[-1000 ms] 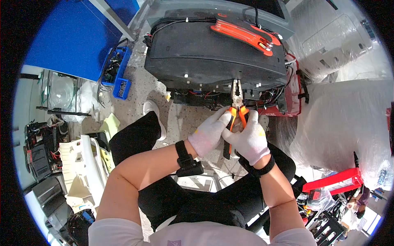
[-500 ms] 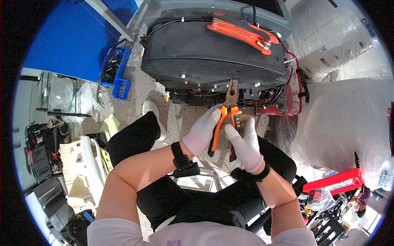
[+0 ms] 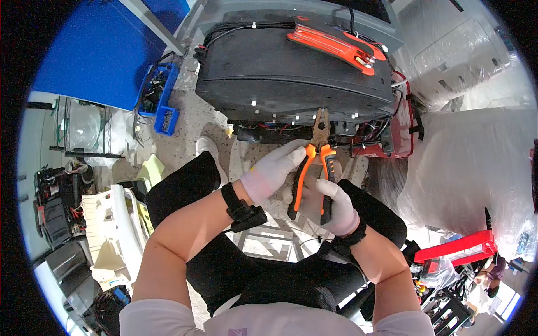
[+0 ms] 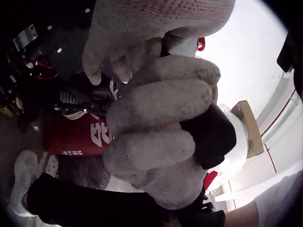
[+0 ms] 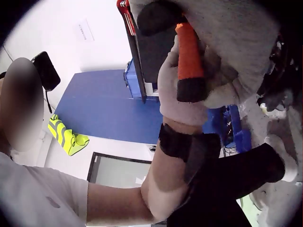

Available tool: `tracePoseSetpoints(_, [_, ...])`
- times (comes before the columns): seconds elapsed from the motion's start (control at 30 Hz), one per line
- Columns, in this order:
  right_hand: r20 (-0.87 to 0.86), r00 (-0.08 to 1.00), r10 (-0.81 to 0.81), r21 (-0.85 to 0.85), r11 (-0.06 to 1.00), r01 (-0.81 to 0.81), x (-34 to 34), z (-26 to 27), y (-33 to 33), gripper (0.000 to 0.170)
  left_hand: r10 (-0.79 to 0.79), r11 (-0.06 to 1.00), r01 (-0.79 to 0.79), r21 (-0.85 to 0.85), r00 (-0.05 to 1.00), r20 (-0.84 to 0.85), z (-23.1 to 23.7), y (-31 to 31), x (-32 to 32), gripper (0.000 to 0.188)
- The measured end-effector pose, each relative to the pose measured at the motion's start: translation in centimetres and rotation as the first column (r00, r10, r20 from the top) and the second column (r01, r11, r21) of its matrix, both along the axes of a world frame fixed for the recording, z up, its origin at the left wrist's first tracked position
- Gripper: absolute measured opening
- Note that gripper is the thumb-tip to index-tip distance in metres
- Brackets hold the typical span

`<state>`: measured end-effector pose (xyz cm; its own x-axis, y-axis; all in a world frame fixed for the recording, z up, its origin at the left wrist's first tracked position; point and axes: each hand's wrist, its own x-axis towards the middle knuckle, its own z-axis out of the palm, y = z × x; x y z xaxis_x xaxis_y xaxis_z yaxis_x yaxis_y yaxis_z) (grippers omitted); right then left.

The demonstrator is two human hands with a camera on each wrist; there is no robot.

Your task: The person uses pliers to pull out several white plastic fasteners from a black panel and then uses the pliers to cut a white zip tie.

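Observation:
Orange-and-black pliers [image 3: 321,133] point away from the body, their handles spread apart, in the head view. The gloved left hand [image 3: 271,171] pinches them beside the pivot, thumb along the left handle. Around the right handle curls the gloved right hand [image 3: 337,208], with fingers passing behind both handles. In the left wrist view, the right hand's fingers [image 4: 158,106] are bent below the left hand [image 4: 156,23]. The right wrist view shows an orange handle [image 5: 190,54] between the right hand [image 5: 236,45] and left hand [image 5: 177,92].
A black housing [image 3: 291,73] with cables along its edges stands in front, with a red folding tool set [image 3: 333,46] on top. Blue bins [image 3: 158,92] are at left, a red tool [image 3: 457,247] at lower right. Plastic-wrapped items [image 3: 465,162] stand at right.
The plier handles have spread from their earlier, closer position. The right hand has shifted down the handles and its fingers have moved behind them; the left hand has moved slightly left.

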<state>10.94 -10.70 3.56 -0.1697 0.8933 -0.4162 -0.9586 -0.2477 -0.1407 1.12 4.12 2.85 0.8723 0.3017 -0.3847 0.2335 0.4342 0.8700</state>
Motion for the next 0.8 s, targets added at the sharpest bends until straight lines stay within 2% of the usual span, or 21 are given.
tracePoseSetpoints(0.03, [0.056,0.998,0.021,0.028,0.999,-0.023,0.1,-0.7,-0.1,0.046,0.001,1.0,-0.001,0.001,1.0,0.0,0.2,0.0,0.0,0.05])
tracePoseSetpoints(0.1, [0.042,0.999,-0.002,0.084,0.996,-0.001,-0.5,-0.5,0.5,0.045,0.05,0.994,-0.055,-0.096,0.997,-0.054,0.6,-0.3,0.2,0.046])
tracePoseSetpoints(0.17, [0.025,0.999,-0.025,0.139,0.99,0.021,-0.7,-0.2,0.7,0.044,0.043,0.995,-0.049,-0.084,0.996,-0.072,1.6,-0.1,0.3,0.045])
tracePoseSetpoints(0.27, [0.118,0.993,0.0,0.04,0.999,-0.005,-0.7,0.2,0.5,0.039,0.031,0.997,-0.037,-0.068,0.996,-0.088,0.7,0.0,0.3,0.044])
tracePoseSetpoints(0.33, [0.23,0.973,-0.01,-0.039,0.999,0.02,-0.6,0.2,0.3,0.047,0.026,0.997,-0.032,-0.066,0.996,-0.087,0.0,-0.1,0.4,0.044])
tracePoseSetpoints(0.37, [0.212,0.977,-0.025,-0.067,0.997,0.04,-0.6,0.6,0.4,0.039,0.032,0.998,-0.035,-0.048,0.997,-0.073,0.0,-0.1,0.5,0.044])
tracePoseSetpoints(0.4, [0.211,0.977,-0.021,-0.067,0.997,0.036,-0.4,0.5,0.3,0.039,0.037,0.999,-0.039,-0.029,0.998,-0.06,0.0,-0.2,0.6,0.044])
tracePoseSetpoints(0.47, [0.55,0.825,0.133,-0.256,0.967,0.015,0.1,0.4,0.2,0.035,0.062,0.997,-0.063,-0.033,0.997,-0.039,-0.8,-0.2,0.8,0.043])
tracePoseSetpoints(0.5, [0.55,0.825,0.134,-0.255,0.967,0.013,0.1,0.5,0.2,0.035,0.082,0.996,-0.083,-0.038,0.996,-0.016,-1.0,-0.2,0.9,0.043])
tracePoseSetpoints(0.53, [0.66,0.72,0.215,-0.328,0.944,0.019,0.2,0.7,0.3,0.035,0.084,0.996,-0.085,-0.037,0.996,-0.017,-1.1,-0.3,1.0,0.043])
tracePoseSetpoints(0.57, [0.746,0.595,0.298,-0.397,0.917,0.038,0.2,0.9,0.3,0.035,0.153,0.986,-0.157,-0.058,0.986,-0.07,-0.2,-0.4,1.1,0.041])
tracePoseSetpoints(0.6, [0.746,0.595,0.298,-0.396,0.917,0.038,0.0,1.0,0.5,0.035,0.218,0.971,-0.229,-0.076,0.968,-0.123,0.3,-0.4,1.3,0.04])
tracePoseSetpoints(0.63, [0.812,0.503,0.295,-0.393,0.914,0.1,-0.3,1.2,0.8,0.037,0.218,0.971,-0.228,-0.076,0.968,-0.123,-0.8,-0.4,1.4,0.04])
tracePoseSetpoints(0.67, [0.866,0.404,0.294,-0.384,0.909,0.161,-0.5,1.2,0.9,0.039,0.245,0.951,-0.256,-0.172,0.966,-0.086,-2.8,-0.3,1.6,0.039])
tracePoseSetpoints(0.7, [0.866,0.405,0.294,-0.384,0.909,0.163,-0.5,1.2,0.8,0.039,0.275,0.923,-0.279,-0.266,0.96,-0.051,-3.3,0.0,1.8,0.038])
tracePoseSetpoints(0.73, [0.86,0.398,0.318,-0.407,0.9,0.16,-0.5,1.2,0.8,0.04,0.274,0.923,-0.277,-0.266,0.96,-0.051,-3.6,0.1,2.0,0.038])
tracePoseSetpoints(0.8, [0.854,0.393,0.342,-0.428,0.89,0.155,-0.5,1.5,0.8,0.04,0.424,0.784,-0.35,-0.513,0.905,0.03,-2.4,0.3,2.6,0.038])
